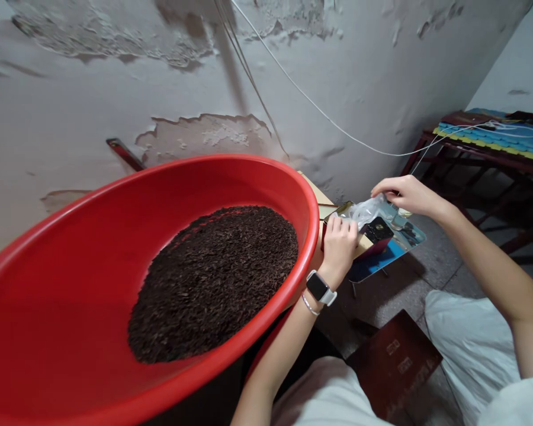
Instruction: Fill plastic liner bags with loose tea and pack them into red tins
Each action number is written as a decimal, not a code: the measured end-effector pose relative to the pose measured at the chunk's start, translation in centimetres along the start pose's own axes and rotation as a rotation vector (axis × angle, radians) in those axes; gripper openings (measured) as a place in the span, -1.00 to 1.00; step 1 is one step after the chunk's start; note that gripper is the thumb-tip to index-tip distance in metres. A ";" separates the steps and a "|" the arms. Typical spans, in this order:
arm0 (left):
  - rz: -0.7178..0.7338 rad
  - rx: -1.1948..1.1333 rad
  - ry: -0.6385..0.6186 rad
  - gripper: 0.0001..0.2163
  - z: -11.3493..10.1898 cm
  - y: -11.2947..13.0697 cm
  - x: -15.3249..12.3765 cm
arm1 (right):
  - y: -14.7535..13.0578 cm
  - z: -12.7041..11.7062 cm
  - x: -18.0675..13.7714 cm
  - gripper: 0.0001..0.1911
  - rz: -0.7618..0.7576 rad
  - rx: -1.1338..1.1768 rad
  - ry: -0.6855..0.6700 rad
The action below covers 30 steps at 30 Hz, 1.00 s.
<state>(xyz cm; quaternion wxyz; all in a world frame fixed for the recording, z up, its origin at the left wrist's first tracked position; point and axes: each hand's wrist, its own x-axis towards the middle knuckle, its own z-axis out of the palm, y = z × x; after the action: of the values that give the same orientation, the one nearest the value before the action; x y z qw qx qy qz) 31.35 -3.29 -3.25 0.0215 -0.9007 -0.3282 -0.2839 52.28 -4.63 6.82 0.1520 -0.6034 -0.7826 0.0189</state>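
A large red basin (48, 307) tilts toward me, holding a heap of dark brown tea leaves (213, 281). To its right, my left hand (339, 245), with a watch on the wrist, is closed on the near edge of a clear plastic pouch (368, 210). My right hand (404, 194) pinches the far edge of the same pouch. The pouch lies over a small scale (377, 234) with a dark display, on a shiny blue-edged tray (382, 260).
A peeling plaster wall runs behind, with a white cable (320, 112) strung across it. A dark red wooden bench (484, 154) with blue and yellow mats stands at the right. A dark red box (395, 361) lies on the floor by my knees.
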 end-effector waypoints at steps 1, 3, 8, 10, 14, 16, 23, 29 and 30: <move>0.035 0.019 -0.013 -0.74 0.2 0.3 -0.4 | -1.0 0.1 0.5 -0.57 -0.026 -0.008 -0.022; 0.119 0.038 -0.030 -0.72 0.8 1.0 -1.3 | -2.7 1.1 1.8 -0.60 -0.063 -0.040 -0.177; 0.068 0.013 -0.051 -0.61 2.1 1.6 -2.1 | -4.2 4.4 3.3 -0.77 0.092 -0.399 -0.482; -0.013 0.024 -0.068 -0.59 2.4 1.3 -2.1 | -3.9 5.0 3.1 -0.79 0.072 -0.520 -0.467; -0.078 0.103 -0.077 -0.68 2.7 1.1 -2.1 | -1.8 4.5 3.1 -0.72 0.079 -0.569 -0.280; -0.096 0.133 -0.069 -0.67 2.9 1.3 -2.3 | -0.3 4.0 3.8 -0.73 0.182 -0.499 -0.148; -0.126 0.048 0.014 -0.59 3.2 1.3 -1.9 | -3.0 4.3 5.5 -0.78 0.129 -0.484 0.215; -0.276 -0.072 -0.006 -0.35 3.3 0.3 -1.2 | -3.9 5.5 2.7 -0.62 -0.125 -0.446 -0.126; -0.288 -0.090 0.006 -0.32 3.5 0.3 -1.2 | -2.7 5.7 2.6 -0.52 -0.100 -0.423 -0.127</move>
<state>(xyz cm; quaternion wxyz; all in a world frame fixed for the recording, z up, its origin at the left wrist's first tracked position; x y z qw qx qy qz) 32.52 -3.38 -6.73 -0.0586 -0.8435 -0.4408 -0.3012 47.65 -2.01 2.51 -0.0266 -0.5797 -0.8062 -0.1150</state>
